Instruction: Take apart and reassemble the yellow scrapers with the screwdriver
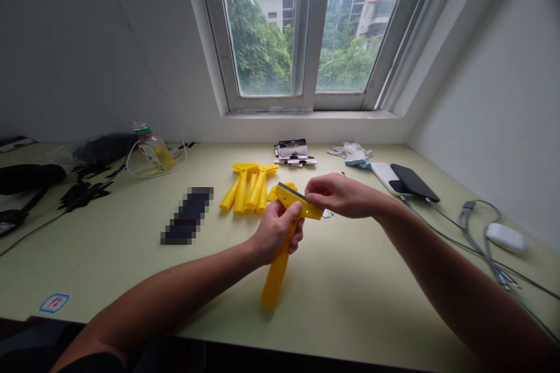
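Yellow scraper [280, 265] is up in the air over the near middle of the desk, T-shaped head up top with a dark strip along its upper edge, handle angled down toward the front. Left hand [275, 230] is wrapped snugly round it just below the head, thumb pressed up on the head. Right hand [339, 193] has its fingers bunched in at the strip; can't tell whether they're actually pinching it.

Desk [350, 303] is a pale green slab running right up to the wall, with a little blue-bordered label [55, 302] stuck near the front left. Behind the scraper there's a bunch of other yellow scrapers [241, 192] lying together, and left of those something dark and pixelated [187, 217].

Back of the desk: black-and-white boxes [293, 147] in a small pile, then a pale glove [350, 152] with a blue cuff. Right side has a black phone [415, 182] resting partly on a white slab-shaped device [385, 177], grey cables [469, 227] and a rounded white case [505, 237]. Far left, a bottle [156, 154] of yellow liquid beside some black clutter.

Room's plain white walls [503, 81], plus a two-pane window [308, 70] looking out on trees and grey buildings.
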A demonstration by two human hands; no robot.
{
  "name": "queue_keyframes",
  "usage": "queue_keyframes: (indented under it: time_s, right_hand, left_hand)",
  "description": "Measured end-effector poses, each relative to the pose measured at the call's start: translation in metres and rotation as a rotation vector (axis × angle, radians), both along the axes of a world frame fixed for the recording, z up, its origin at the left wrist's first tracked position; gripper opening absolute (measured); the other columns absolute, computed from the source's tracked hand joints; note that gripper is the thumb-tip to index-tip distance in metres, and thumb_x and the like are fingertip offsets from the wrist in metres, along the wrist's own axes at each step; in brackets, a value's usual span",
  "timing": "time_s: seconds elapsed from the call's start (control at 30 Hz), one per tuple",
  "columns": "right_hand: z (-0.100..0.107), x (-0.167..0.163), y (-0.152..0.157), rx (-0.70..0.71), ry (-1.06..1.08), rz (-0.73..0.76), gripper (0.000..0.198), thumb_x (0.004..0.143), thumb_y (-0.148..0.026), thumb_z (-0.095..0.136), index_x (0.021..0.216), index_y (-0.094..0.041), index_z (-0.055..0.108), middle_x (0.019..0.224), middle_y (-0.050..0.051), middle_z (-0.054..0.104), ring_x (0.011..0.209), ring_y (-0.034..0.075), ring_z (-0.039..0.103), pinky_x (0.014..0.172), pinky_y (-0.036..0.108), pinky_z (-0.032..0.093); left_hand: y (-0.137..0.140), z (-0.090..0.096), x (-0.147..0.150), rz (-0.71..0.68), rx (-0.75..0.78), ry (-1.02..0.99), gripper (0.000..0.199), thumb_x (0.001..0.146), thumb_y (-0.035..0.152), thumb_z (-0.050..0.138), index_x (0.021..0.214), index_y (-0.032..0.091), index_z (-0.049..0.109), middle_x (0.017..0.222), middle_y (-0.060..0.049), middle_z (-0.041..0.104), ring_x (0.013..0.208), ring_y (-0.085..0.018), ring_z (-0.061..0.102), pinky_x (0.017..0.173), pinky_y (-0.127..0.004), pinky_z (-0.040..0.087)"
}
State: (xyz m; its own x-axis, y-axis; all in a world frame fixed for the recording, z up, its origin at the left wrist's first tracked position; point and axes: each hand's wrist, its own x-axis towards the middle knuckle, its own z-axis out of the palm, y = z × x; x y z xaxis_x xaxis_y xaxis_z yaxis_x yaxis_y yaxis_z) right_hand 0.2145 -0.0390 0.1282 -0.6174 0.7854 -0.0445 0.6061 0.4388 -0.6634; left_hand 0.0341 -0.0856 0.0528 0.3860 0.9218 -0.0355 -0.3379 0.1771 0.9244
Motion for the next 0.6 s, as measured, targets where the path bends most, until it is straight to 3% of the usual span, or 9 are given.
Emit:
queue_keyframes:
  time_s: [0.23,0.37,0.43,0.5,0.6]
  right_hand:
    - [-0.004,0.002,0.006,-0.102,0.035,0.046,0.031,0.088,-0.045,0.05,0.08,-0.017,0.061,0.069,0.0,0.058,0.059,0.011,0.046,0.052,0.024,0.037]
    - [-0.013,0.019,0.027,-0.007,-0.007,-0.004,0.035,0.087,-0.049,0.051,0.08,-0.017,0.063,0.066,-0.001,0.055,0.057,0.011,0.044,0.05,0.024,0.034]
    - [-0.024,0.034,0.043,0.071,-0.065,-0.098,0.035,0.086,-0.049,0.052,0.085,-0.016,0.066,0.072,0.003,0.061,0.061,0.013,0.05,0.053,0.025,0.038]
    - [-0.037,0.048,0.059,0.1,-0.175,-0.164,0.034,0.084,-0.045,0.054,0.092,-0.016,0.069,0.084,0.008,0.068,0.069,0.016,0.058,0.059,0.026,0.043]
    - [-0.053,0.061,0.072,0.101,-0.252,-0.151,0.026,0.077,-0.035,0.061,0.09,-0.018,0.073,0.087,0.008,0.072,0.071,0.018,0.063,0.062,0.027,0.046]
  left_hand:
    - [0.0,0.0,0.0,-0.008,-0.017,0.006,0.037,0.084,0.051,0.062,0.08,0.02,0.043,0.065,0.005,0.05,0.039,-0.005,0.042,0.03,-0.016,0.031]
    - [0.004,-0.005,-0.003,0.011,-0.043,-0.001,0.038,0.083,0.051,0.063,0.08,0.019,0.043,0.068,0.005,0.049,0.04,-0.004,0.041,0.03,-0.016,0.03]
    - [0.006,-0.009,-0.005,0.034,-0.079,-0.004,0.039,0.08,0.051,0.065,0.08,0.019,0.042,0.068,0.005,0.048,0.04,-0.003,0.04,0.031,-0.015,0.029]
    - [0.008,-0.013,-0.007,0.047,-0.121,-0.007,0.042,0.077,0.051,0.068,0.079,0.02,0.041,0.069,0.005,0.047,0.04,-0.003,0.039,0.031,-0.015,0.03]
    - [0.008,-0.021,-0.006,0.066,-0.143,0.013,0.043,0.074,0.053,0.068,0.078,0.02,0.041,0.068,0.005,0.048,0.041,-0.004,0.04,0.031,-0.016,0.032]
